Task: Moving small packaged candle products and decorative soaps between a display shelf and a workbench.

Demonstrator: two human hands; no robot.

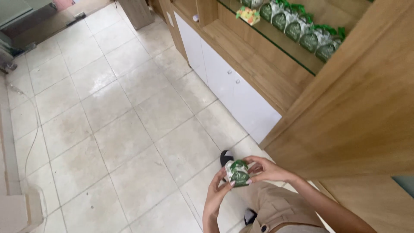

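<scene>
Both hands hold one small packet (238,172), white with a green pattern, low in the head view and above my beige trousers. My left hand (217,192) grips it from below and the left side. My right hand (265,169) pinches its top and right side with the fingertips. Several similar green-and-white packets (302,26) stand in a row on a glass shelf (276,43) at the upper right, far above my hands.
A wooden shelving unit (353,108) with white cabinet doors (233,88) runs along the right. Pale floor tiles (120,129) spread to the left. A thin cable (32,138) trails along the left wall. My dark shoes (225,156) show beneath the packet.
</scene>
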